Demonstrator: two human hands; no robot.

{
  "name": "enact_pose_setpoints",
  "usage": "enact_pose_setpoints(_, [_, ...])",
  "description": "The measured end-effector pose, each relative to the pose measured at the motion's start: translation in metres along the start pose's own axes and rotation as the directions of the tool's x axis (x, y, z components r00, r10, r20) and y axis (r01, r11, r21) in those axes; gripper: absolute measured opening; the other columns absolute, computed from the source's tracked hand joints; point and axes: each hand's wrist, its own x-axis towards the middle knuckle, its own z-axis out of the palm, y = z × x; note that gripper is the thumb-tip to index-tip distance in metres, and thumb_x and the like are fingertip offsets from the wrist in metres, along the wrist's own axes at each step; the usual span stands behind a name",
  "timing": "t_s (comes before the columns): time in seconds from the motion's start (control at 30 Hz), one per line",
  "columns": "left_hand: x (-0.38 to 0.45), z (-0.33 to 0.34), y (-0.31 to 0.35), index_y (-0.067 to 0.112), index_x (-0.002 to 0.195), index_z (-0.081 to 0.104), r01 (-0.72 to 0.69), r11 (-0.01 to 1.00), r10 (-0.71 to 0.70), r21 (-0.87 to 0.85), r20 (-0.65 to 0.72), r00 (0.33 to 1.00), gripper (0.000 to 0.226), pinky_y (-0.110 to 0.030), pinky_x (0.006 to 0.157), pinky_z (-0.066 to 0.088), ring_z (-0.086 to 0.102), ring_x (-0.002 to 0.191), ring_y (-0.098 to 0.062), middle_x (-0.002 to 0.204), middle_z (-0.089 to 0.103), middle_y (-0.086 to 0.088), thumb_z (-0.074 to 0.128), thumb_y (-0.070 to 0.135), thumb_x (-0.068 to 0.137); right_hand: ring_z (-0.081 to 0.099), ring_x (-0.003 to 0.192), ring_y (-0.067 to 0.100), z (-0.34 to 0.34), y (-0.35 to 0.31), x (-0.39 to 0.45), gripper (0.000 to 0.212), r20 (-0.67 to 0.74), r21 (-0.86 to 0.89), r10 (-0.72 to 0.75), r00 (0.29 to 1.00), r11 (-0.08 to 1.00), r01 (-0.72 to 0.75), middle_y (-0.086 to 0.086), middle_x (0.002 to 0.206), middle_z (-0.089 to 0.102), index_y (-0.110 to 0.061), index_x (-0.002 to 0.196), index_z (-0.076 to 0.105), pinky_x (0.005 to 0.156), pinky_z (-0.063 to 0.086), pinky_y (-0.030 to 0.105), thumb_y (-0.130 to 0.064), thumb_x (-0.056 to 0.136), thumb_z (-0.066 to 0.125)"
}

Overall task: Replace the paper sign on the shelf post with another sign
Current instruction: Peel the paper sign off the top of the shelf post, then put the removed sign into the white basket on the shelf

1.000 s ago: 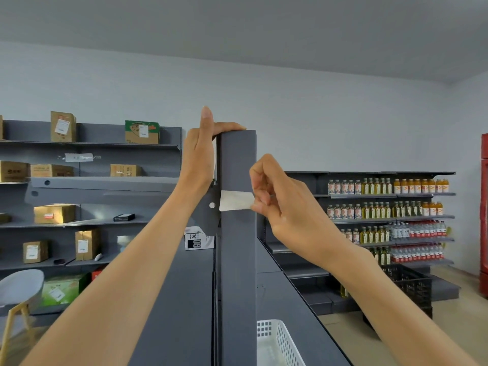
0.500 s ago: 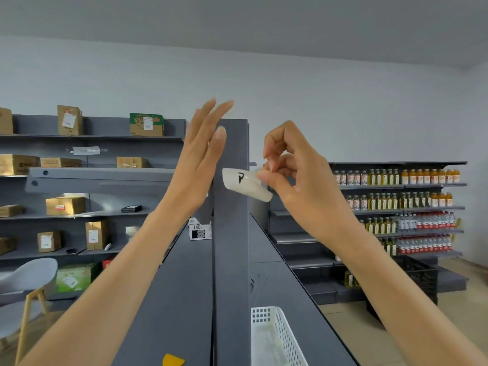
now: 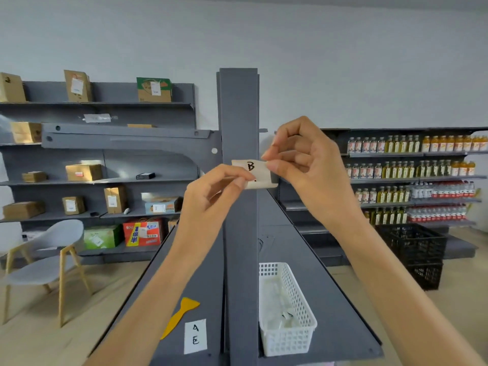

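Both hands pinch the small paper sign point(image 3: 253, 173) marked "B": the left hand point(image 3: 211, 199) closed on its lower left edge, the right hand point(image 3: 303, 165) on its right edge, stretching it flat, probably to read it or fold it for disposal. It hangs in front of the grey shelf post point(image 3: 239, 107), apparently off its face. Below, on the shelf top point(image 3: 340, 299), lie a sheet lettered "A E" point(image 3: 195, 336), likely the replacement, a yellow scraper point(image 3: 181, 315) and a white basket point(image 3: 286, 307). Half a second earlier only the right hand held the curled sign while the left was open beside the post; a second earlier the sign was stuck to the post.
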Motion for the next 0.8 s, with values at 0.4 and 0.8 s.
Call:
enact_pose_setpoints(0.4, [-0.056, 0.016, -0.006, 0.016, 0.113, 0.065, 0.257, 0.954, -0.253, -0.152, 0.044, 0.966, 0.040, -0.014, 0.074, 0.053, 0.073, 0.090, -0.008, 0.103, 0.077, 0.004, 0.059, -0.014, 0.087, 0.074, 0.103, 0.013, 0.001, 0.040, -0.073, 0.041, 0.127, 0.064, 0.240, 0.963, 0.966, -0.249, -0.005, 0.112, 0.076, -0.016, 0.110, 0.063, 0.094, 0.058, 0.043, 0.006, 0.079, 0.077])
enact_pose_setpoints(0.8, [-0.081, 0.033, -0.025, 0.025, 0.103, 0.067, 0.325, 0.946, -0.325, 0.013, -0.003, 0.946, 0.028, -0.015, 0.073, 0.056, 0.076, 0.078, -0.009, 0.083, 0.079, 0.005, 0.076, 0.011, 0.081, 0.074, 0.082, -0.002, 0.013, 0.063, -0.126, 0.027, -0.067, -0.072, 0.307, 0.949, 0.948, -0.312, -0.023, 0.085, 0.077, -0.034, 0.100, 0.075, 0.078, 0.051, 0.009, -0.016, 0.080, 0.080])
